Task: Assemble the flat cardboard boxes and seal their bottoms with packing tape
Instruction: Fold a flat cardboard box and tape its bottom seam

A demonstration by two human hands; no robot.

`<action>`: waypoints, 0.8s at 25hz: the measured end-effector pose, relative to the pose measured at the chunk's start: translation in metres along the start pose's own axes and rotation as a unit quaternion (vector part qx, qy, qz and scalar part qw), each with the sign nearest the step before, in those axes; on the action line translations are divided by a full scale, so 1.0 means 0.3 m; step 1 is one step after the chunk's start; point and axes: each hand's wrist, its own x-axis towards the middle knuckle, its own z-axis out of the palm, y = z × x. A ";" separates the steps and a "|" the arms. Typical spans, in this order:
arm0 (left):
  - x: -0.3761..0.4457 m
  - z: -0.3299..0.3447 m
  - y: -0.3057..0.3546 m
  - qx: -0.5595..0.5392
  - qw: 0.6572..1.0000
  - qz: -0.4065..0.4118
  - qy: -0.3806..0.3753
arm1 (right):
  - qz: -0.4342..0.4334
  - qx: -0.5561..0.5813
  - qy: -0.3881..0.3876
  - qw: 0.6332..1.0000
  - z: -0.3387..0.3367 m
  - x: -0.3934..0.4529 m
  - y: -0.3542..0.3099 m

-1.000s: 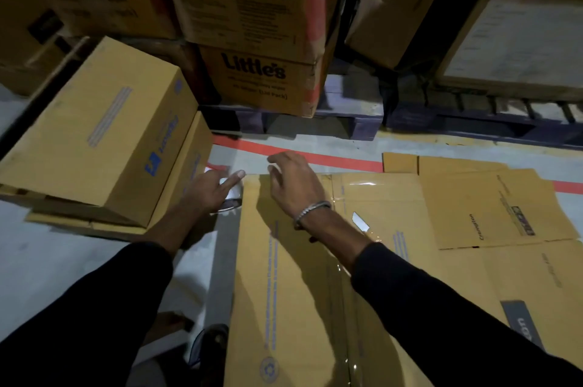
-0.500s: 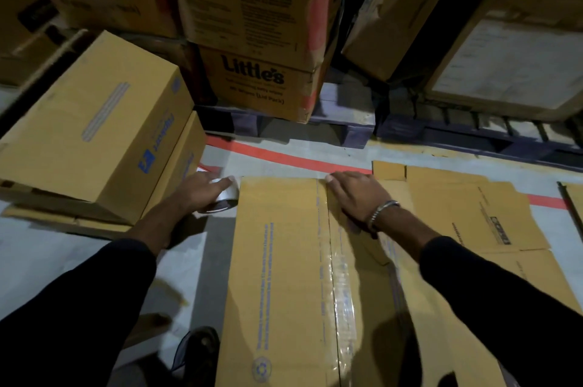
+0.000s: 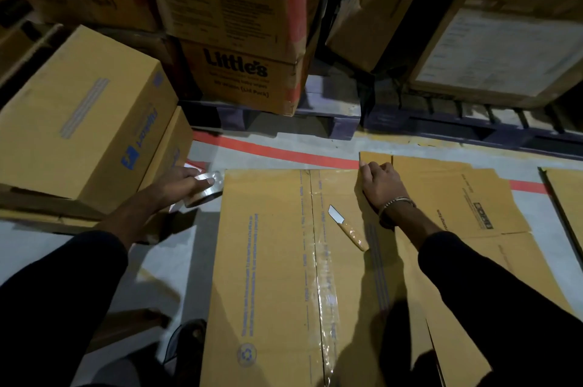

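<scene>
Broadly, the work area was a warehouse floor (image 3: 202, 260) bounded by stacked stock cartons (image 3: 233, 8) on pallets (image 3: 331, 121), with a red floor line (image 3: 277, 151) running behind. To the left, an assembled box (image 3: 82, 115) was seen resting tilted on another carton.

Directly ahead, a flat cardboard box (image 3: 268, 260) was laid on the floor, a strip of clear tape (image 3: 325, 276) already run along its centre seam. Further flat boxes (image 3: 457, 197) were spread partly beneath and beside it to the right.

A knife (image 3: 347, 230) with a pale handle was lying on the flat box, blade exposed, just beside the right wrist.

The left hand (image 3: 176, 181) was observed at the box's far left corner, its fingers (image 3: 208, 180) curled round a roll of packing tape (image 3: 205, 189). The right hand (image 3: 378, 184) was placed at the far right edge of the flat box, fingers bent over that edge; whether the board was actually pinched or only pressed could not be told.

The step in hand was judged to be the lifting and opening of the flat box into shape. For this to be done well, it is advised that the knife be removed from the board first, since it would slide off once the panel is raised. The far edge should be gripped firmly at both corners and the panels squared before the bottom flaps are folded. The tape roll should be kept within reach, its free end located beforehand, so that the seam may be closed in one pass without wrinkles.
</scene>
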 end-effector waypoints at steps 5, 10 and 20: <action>0.030 0.002 0.054 0.011 0.999 -0.032 -0.007 | 0.024 -0.060 -0.037 0.997 -0.034 -0.026 -0.039; 0.111 -0.091 0.056 0.114 0.989 -0.028 -0.090 | -0.028 -0.077 0.017 0.996 -0.158 -0.216 -0.129; 0.093 -0.175 0.064 0.115 0.984 -0.019 -0.132 | 0.036 -0.103 -0.175 0.979 -0.120 -0.330 -0.242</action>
